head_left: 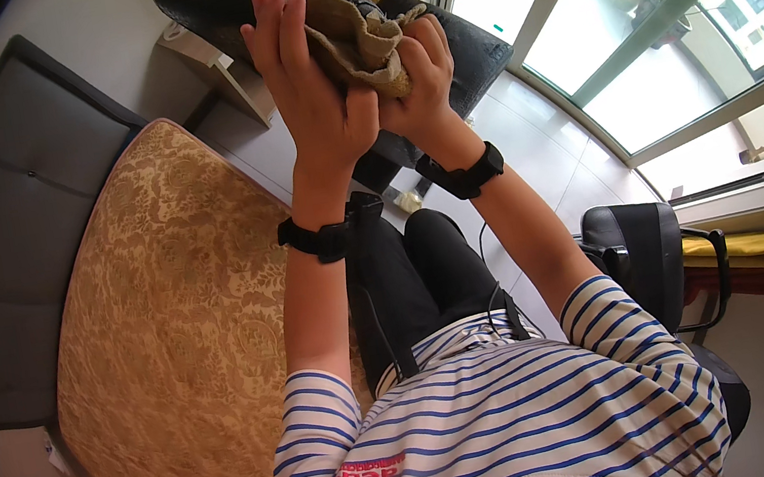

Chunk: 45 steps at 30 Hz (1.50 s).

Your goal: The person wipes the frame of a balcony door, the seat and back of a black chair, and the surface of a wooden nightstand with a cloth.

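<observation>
Both hands are raised in front of me at a tan, coarse-woven cloth bag (351,41). Its mouth is bunched into folds, and a short knotted cord shows at the upper right. My left hand (317,91) supports the bag's left side with long, straight fingers, its thumb near the lower edge; its palm is hidden. Curled fingers of my right hand (423,71) grip the gathered cloth on the right. Each wrist wears a black strap with a small dark device. What the bag holds, if anything, cannot be seen.
Beyond the bag is a black leather-look padded seat (472,48). To the left lies a gold patterned mattress (179,330) against a grey headboard (8,245). A black armchair (642,250) stands at right, below sliding glass doors (621,43). A wooden desk (213,70) is at the back.
</observation>
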Each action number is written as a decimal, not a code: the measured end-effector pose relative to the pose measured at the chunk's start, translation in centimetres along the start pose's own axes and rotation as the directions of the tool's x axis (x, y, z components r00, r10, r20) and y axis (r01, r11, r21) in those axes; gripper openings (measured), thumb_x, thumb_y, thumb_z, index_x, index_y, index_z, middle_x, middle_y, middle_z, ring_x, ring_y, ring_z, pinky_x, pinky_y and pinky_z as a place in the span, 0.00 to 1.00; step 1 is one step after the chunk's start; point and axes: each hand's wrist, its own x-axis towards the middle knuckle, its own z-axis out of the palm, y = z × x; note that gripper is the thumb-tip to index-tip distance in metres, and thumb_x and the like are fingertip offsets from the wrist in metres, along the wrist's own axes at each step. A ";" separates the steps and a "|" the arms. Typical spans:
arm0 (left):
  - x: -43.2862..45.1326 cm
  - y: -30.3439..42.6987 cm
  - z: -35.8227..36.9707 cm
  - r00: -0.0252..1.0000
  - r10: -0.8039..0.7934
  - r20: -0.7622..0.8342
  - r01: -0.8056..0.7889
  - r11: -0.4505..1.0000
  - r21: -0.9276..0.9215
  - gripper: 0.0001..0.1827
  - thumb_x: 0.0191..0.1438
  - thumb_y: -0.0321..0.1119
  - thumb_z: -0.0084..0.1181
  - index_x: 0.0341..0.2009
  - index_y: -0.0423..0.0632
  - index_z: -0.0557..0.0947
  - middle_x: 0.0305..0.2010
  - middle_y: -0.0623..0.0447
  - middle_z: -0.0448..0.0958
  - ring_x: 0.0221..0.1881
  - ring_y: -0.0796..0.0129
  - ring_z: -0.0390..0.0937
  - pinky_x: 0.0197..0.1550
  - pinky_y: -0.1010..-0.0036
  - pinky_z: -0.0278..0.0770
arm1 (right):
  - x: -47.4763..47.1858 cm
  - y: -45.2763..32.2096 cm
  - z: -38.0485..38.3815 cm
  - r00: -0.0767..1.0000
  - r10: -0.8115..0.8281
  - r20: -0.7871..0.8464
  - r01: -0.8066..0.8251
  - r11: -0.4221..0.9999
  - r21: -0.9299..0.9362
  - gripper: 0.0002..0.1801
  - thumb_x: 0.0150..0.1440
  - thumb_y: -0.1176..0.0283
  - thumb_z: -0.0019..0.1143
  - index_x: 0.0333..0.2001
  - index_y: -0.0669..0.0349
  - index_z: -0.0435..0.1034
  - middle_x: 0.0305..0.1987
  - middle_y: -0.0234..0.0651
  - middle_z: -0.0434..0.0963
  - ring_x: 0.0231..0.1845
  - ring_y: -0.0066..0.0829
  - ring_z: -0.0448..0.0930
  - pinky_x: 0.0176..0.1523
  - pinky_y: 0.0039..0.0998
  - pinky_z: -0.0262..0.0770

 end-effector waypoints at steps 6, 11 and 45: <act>-0.5 -0.9 0.8 0.996 0.018 0.086 -0.024 0.997 0.071 0.30 0.50 0.47 0.34 0.53 0.42 0.71 0.57 0.47 0.68 0.65 0.48 0.56 0.67 0.53 0.42 | -1.4 0.6 0.7 0.996 -0.027 -0.089 0.029 1.000 0.012 0.17 0.27 0.66 0.59 0.26 0.57 0.69 0.22 0.32 0.63 0.22 0.34 0.65 0.21 0.29 0.59; -3.5 -1.8 0.9 0.997 0.028 0.071 -0.035 0.994 0.101 0.40 0.54 0.58 0.45 0.61 0.41 0.58 0.66 0.41 0.53 0.68 0.43 0.46 0.67 0.51 0.44 | -3.0 1.1 0.8 0.992 -0.051 -0.114 0.052 0.999 0.006 0.17 0.27 0.64 0.57 0.26 0.54 0.70 0.22 0.31 0.62 0.22 0.33 0.65 0.20 0.29 0.58; -12.2 -5.2 3.8 0.998 0.061 0.019 -0.064 0.955 0.291 0.42 0.53 0.56 0.50 0.62 0.42 0.53 0.67 0.36 0.46 0.68 0.42 0.43 0.67 0.48 0.44 | -5.9 2.0 0.8 0.990 -0.008 -0.140 0.021 0.995 0.098 0.23 0.32 0.59 0.59 0.38 0.44 0.74 0.25 0.27 0.62 0.27 0.32 0.65 0.28 0.32 0.57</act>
